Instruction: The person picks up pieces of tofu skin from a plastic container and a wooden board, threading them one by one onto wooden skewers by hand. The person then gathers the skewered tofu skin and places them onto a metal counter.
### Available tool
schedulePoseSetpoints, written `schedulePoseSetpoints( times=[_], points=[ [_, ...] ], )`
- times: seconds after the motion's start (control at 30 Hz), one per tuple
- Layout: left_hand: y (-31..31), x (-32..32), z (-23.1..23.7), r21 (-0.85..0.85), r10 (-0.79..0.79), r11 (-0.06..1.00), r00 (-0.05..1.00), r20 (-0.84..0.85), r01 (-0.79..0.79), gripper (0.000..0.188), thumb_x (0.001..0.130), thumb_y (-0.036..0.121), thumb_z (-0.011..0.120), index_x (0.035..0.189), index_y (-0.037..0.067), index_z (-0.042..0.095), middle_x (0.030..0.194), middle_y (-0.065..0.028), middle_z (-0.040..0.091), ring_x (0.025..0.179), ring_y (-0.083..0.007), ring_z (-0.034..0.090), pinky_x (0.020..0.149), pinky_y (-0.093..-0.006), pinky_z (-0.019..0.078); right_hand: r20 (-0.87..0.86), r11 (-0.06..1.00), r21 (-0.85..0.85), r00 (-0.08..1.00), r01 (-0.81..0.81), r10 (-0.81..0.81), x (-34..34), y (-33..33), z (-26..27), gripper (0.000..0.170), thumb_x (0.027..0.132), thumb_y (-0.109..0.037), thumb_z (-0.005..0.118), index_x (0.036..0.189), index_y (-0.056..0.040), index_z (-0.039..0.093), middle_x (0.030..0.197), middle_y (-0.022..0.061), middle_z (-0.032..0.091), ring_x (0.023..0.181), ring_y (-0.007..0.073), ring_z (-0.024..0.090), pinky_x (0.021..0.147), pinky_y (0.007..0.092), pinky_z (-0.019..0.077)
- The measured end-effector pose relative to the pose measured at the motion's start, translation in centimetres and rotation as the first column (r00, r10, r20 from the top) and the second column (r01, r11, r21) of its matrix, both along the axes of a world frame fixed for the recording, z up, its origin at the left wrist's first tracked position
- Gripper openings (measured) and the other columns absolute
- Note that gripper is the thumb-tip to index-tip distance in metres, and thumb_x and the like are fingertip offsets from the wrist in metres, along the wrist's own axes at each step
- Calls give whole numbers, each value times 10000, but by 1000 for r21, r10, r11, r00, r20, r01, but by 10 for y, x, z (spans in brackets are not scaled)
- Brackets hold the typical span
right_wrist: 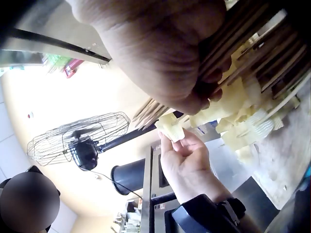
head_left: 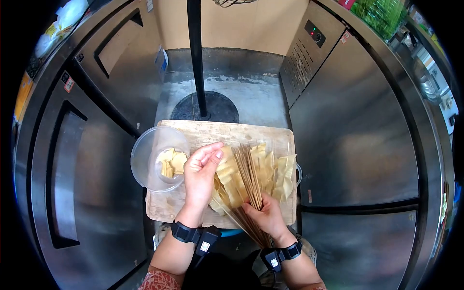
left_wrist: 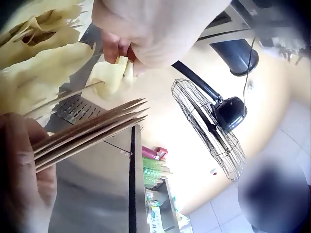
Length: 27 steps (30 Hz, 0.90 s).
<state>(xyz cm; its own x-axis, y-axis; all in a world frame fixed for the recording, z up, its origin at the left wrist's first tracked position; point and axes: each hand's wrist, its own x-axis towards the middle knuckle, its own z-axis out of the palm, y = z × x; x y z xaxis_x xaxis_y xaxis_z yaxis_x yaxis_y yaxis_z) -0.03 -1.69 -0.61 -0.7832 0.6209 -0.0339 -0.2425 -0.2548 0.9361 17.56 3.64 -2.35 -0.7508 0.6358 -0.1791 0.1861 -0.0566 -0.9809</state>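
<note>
My right hand (head_left: 267, 217) grips a bundle of thin wooden skewers (head_left: 247, 169), their pointed ends fanned away from me over pale yellow sheets (head_left: 283, 176) on the board. In the left wrist view, one skewer (left_wrist: 63, 98) stands apart from the bundle (left_wrist: 92, 133), its tip at a small folded yellow piece (left_wrist: 111, 77). My left hand (right_wrist: 187, 162) pinches that folded piece (right_wrist: 171, 127) between thumb and fingers, beside the skewer tips. The head view shows my left hand (head_left: 200, 176) left of the bundle, above the board.
A clear round tub (head_left: 140, 162) with folded yellow pieces (head_left: 171, 163) stands at the left of the wooden board (head_left: 193, 129). Beyond the board is a black round stand base (head_left: 220, 104) with a pole. Steel cabinets (head_left: 357, 121) flank both sides.
</note>
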Motion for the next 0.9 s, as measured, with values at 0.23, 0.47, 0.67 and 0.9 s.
schedulePoseSetpoints(
  times=[0.23, 0.47, 0.67, 0.9],
  points=[
    [6, 20, -8, 60, -119, 992, 970, 212, 109, 275, 861, 45, 611, 1124, -5, 550, 1045, -86, 628, 935, -113, 587, 851, -243, 462, -11, 997, -25, 997, 75, -75, 4, 5, -1, 85, 834, -43, 638, 893, -31, 577, 722, -54, 530, 645, 26, 461, 579, 174, 376],
    [8, 35, -5, 58, -223, 975, 964, 146, 216, 524, 829, 7, 634, 1280, 31, 368, 939, -51, 589, 905, -125, 594, 807, -230, 476, -120, 982, -122, 980, 144, -159, 2, 8, -4, 112, 834, -75, 658, 892, -38, 570, 733, -53, 530, 653, 25, 453, 589, 179, 376],
    [2, 29, -16, -84, -347, 933, 936, 49, 350, 408, 804, -42, 632, 1150, 32, 429, 852, -33, 628, 808, -102, 603, 731, -230, 481, -91, 982, -112, 982, 153, -164, 5, 9, -4, 116, 830, -74, 665, 888, -38, 571, 752, -50, 540, 666, 26, 463, 599, 177, 383],
    [-5, 29, -16, -248, -585, 790, 811, -30, 561, 343, 829, 12, 633, 1129, 5, 467, 858, -42, 645, 791, -80, 605, 689, -224, 479, -91, 985, -87, 984, 147, -155, 7, 14, -9, 104, 826, -55, 656, 893, -34, 579, 750, -45, 548, 679, 28, 475, 611, 182, 401]
  ],
)
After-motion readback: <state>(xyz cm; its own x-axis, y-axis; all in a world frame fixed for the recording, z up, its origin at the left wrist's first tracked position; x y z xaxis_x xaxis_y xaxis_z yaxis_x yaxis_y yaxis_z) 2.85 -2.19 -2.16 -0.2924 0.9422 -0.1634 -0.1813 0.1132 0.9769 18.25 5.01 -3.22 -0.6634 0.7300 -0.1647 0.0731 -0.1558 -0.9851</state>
